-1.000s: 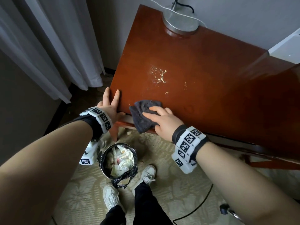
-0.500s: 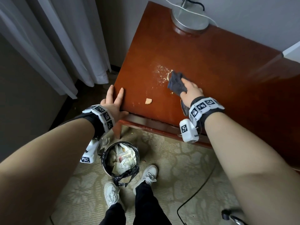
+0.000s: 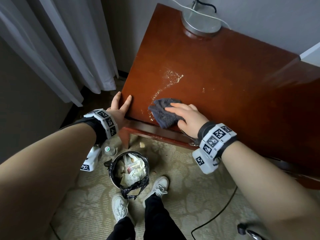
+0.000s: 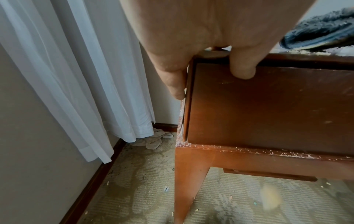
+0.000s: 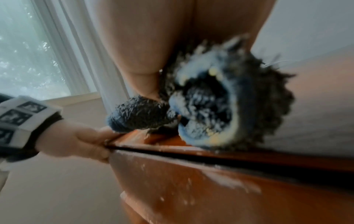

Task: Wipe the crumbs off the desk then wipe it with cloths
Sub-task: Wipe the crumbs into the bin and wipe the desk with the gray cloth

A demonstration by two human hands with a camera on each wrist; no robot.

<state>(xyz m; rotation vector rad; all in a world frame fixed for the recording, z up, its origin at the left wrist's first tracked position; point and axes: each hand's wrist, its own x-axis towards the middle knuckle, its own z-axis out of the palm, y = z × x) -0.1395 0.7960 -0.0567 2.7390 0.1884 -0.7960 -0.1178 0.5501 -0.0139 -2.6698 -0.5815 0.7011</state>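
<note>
On the red-brown desk (image 3: 216,70), pale crumbs (image 3: 173,77) lie mid-top and trail down-left toward the front edge. My right hand (image 3: 186,116) presses flat, fingers straight, on a dark grey cloth (image 3: 161,112) at that edge; part of the cloth hangs over the rim. The right wrist view shows the bunched cloth (image 5: 220,106) with crumbs stuck in it. My left hand (image 3: 119,108) rests on the desk's front left corner with straight fingers. In the left wrist view its thumb (image 4: 243,68) lies on the desk front (image 4: 268,106), which is dusted with crumbs.
A bin with a black liner (image 3: 129,172) stands on the carpet below the desk corner, by my shoes. A biscuit piece (image 3: 142,144) lies on the floor. A metal lamp base (image 3: 200,21) sits at the back. White curtains (image 3: 69,49) hang left. A black cord (image 3: 216,217) crosses the carpet.
My right hand has pulled the cloth from the crumb patch back to the front edge, leaving a crumb trail. The biscuit piece is gone from the desktop. The left hand stayed.
</note>
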